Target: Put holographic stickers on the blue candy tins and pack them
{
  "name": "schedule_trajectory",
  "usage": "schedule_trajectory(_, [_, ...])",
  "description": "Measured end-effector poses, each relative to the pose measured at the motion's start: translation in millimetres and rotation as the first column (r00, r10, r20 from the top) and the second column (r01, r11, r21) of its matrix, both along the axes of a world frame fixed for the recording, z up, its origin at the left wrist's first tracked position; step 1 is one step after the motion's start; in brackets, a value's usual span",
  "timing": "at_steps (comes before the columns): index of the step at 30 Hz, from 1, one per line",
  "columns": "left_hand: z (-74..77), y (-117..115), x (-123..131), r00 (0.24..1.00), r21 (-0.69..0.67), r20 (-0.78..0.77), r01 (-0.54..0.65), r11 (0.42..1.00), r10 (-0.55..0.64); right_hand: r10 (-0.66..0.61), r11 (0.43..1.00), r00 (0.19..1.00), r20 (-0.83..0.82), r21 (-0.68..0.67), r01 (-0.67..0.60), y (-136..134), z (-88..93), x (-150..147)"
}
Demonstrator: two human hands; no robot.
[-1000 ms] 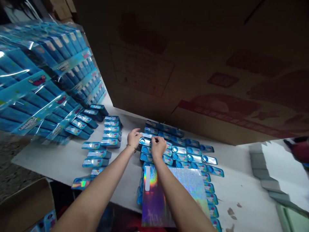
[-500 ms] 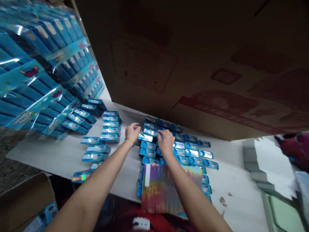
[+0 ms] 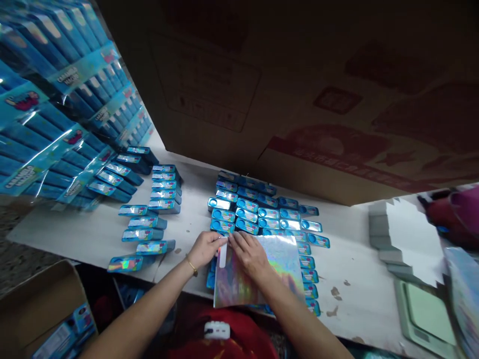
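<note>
Left hand (image 3: 202,249) fingertips pinch the top-left edge of the holographic sheet (image 3: 279,271) by its white strip (image 3: 222,256), right hand (image 3: 250,254) flat, fingers extended, on the sheet lying over blue boxes (image 3: 239,215) on the table (image 3: 355,259).

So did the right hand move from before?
Yes. The right hand pulled back toward the person, off the rows of blue boxes and onto the shiny holographic sheet.
</note>
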State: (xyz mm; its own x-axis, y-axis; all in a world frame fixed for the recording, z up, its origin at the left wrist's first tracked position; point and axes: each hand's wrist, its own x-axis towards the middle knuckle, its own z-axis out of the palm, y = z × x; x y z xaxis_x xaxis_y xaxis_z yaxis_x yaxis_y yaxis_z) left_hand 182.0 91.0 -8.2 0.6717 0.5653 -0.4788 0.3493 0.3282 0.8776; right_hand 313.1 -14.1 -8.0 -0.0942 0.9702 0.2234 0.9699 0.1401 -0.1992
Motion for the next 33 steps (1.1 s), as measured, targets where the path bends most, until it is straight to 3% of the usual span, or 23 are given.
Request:
schedule_trajectory(3, [-2.5,-1,4,0.999,-0.005,-0.020,-0.025,1.000,0.024,-0.022,0.998,0.999,-0.024,0.056,0.023,-5,-0.9,-1])
schedule_trajectory(7, [-9.4,2,5,0.997,0.124,-0.077,-0.016,0.992,0.025,-0.126,0.992,0.956,-0.264,-0.024,0.124,-5,28.1,-1])
schedule_trajectory(9, [-10.8,6,4,0.993,0.317,-0.114,0.015,0.948,0.022,-0.195,0.981,0.874,-0.444,-0.093,0.172,-1,50.1,4])
schedule_trajectory(11, [-10.1,10,3,0.993,0.498,-0.117,0.045,0.866,0.016,-0.270,0.963,0.740,-0.615,-0.170,0.210,6,68.0,11])
schedule_trajectory(13, [-7.7,13,1,0.997,0.552,-0.062,-0.002,0.834,0.043,-0.367,0.930,0.573,-0.733,-0.265,0.255,17,75.4,20])
schedule_trajectory(15, [-3.8,16,-1,0.991,0.444,0.030,-0.133,0.886,0.134,-0.464,0.881,0.390,-0.795,-0.368,0.298,29,71.0,26])
schedule_trajectory(18, [4.8,21,-2,0.952,0.111,0.110,-0.296,0.949,0.285,-0.553,0.811,0.123,-0.824,-0.498,0.306,46,52.9,29])
schedule_trajectory(21, [13.4,26,1,0.922,-0.082,0.145,-0.350,0.933,0.359,-0.566,0.792,-0.007,-0.824,-0.546,0.273,55,37.5,25])
schedule_trajectory(24, [16.5,33,6,0.887,-0.129,0.143,-0.422,0.897,0.438,-0.554,0.798,-0.011,-0.832,-0.535,0.278,61,28.2,19])
schedule_trajectory(27, [10.4,47,12,0.853,-0.103,0.108,-0.501,0.859,0.511,-0.524,0.797,0.028,-0.852,-0.478,0.369,73,18.1,14])
schedule_trajectory(30, [-3.9,69,20,0.838,-0.013,0.143,-0.530,0.848,0.526,-0.533,0.759,0.118,-0.838,-0.413,0.503,93,5.4,10])
schedule_trajectory(33, [-19.6,96,30,0.861,0.173,0.170,-0.505,0.846,0.479,-0.575,0.717,0.248,-0.780,-0.333,0.613,113,-3.7,11])
